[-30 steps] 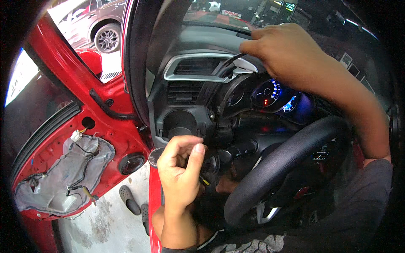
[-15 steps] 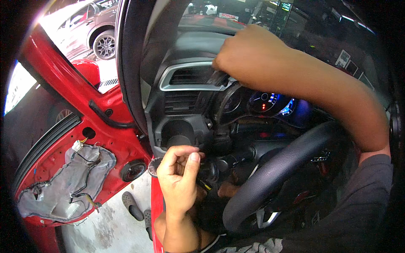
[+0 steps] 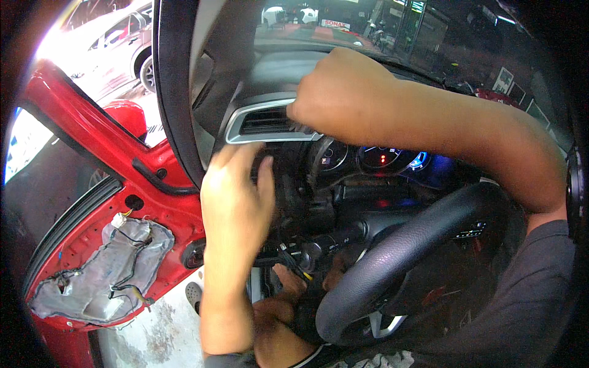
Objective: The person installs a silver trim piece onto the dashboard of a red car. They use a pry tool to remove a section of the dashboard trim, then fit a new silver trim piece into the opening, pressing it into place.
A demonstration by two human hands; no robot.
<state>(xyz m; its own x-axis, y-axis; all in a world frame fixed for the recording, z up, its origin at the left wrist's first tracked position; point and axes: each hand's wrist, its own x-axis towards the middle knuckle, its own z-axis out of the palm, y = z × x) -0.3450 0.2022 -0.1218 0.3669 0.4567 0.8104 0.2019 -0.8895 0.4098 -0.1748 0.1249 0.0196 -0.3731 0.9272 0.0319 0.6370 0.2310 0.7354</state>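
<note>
My left hand point(image 3: 236, 190) is raised in front of the dashboard's left end, slightly blurred, with its thumb apart from the fingers. Its fingertips are at the lower left edge of the silver-framed air vent point(image 3: 267, 121); I cannot tell whether they touch it. My right arm reaches across above the steering wheel point(image 3: 405, 264). At the vent's right end, my right hand point(image 3: 340, 92) is closed, back of the hand toward me. A dark, blurred shape shows just below its fingers, but what they grip is hidden. The lit instrument cluster point(image 3: 380, 157) lies partly under that forearm.
To the left stands the open red car door point(image 3: 178, 221), its inner panel bare, with a grey sheet point(image 3: 123, 276) and loose wiring. Below the dashboard hangs a yellow-tipped cable point(image 3: 299, 267). A column stalk point(image 3: 337, 236) sticks out beside the wheel. A shoe point(image 3: 193, 295) is on the floor outside.
My left hand has risen from beside the cup holder to the vent's lower left, its fingers straighter. The right hand has shifted a little left along the vent. The view has shifted slightly.
</note>
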